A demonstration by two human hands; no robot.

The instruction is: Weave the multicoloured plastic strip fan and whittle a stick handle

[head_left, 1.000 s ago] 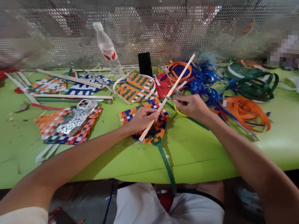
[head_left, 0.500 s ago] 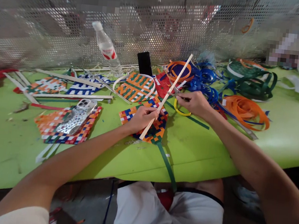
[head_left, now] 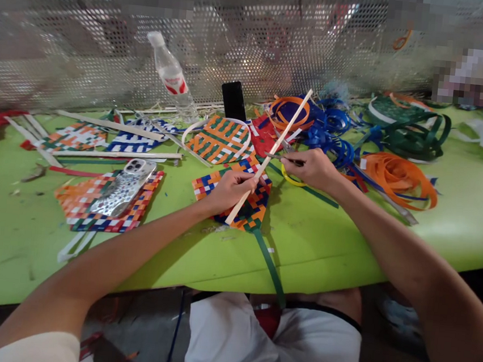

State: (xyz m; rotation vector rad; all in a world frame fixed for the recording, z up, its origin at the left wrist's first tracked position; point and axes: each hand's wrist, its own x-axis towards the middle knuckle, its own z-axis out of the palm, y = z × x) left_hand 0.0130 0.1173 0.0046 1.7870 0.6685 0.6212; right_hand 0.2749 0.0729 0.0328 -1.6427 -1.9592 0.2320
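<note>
My left hand (head_left: pixel 228 190) pinches a stick (head_left: pixel 269 156) slanted over the woven mat (head_left: pixel 251 205). My right hand (head_left: pixel 311 168) pinches small scissors (head_left: pixel 284 159) at it. I think I'm trimming; next needs a steady snip.

The person is wearing white short sleeves (head_left: pixel 37 350) and white shorts (head_left: pixel 268 343) with a dark waistband; both forearms are staying bare.

A craft workshop, probably for strap weaving: a green worktable (head_left: pixel 338 241) strewn with woven mats (head_left: pixel 222 139), coiled plastic strips (head_left: pixel 399 176) at far right, and perforated metal screen (head_left: pixel 88 41) behind.
</note>
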